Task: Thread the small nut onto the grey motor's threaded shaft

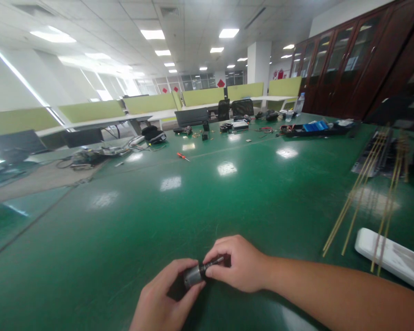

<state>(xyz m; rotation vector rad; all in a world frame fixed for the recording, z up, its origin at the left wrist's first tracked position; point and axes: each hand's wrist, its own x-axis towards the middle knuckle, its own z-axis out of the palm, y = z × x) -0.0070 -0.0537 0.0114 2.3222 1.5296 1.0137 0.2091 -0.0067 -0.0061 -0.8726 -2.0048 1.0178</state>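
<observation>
A small grey metal cylinder (193, 276) with a narrower dark shaft lies tilted between my two hands, just above or on the green tabletop; I cannot tell whether it rests there. My left hand (167, 292) grips the thick body between thumb and fingers. From the other side, my right hand (239, 264) pinches the dark shaft (212, 263), whose thin end points up and right towards the palm. Fingers cover part of the shaft and of the cylinder's sides.
An orange screwdriver (182, 156) lies farther out on the green table (193, 207). On the right are thin wooden sticks (359, 197) and a white elongated case (393, 257). Tools, a black tray (307, 131) and a clear bottle (300, 103) line the far edge; cables and parts (86, 158) sit left.
</observation>
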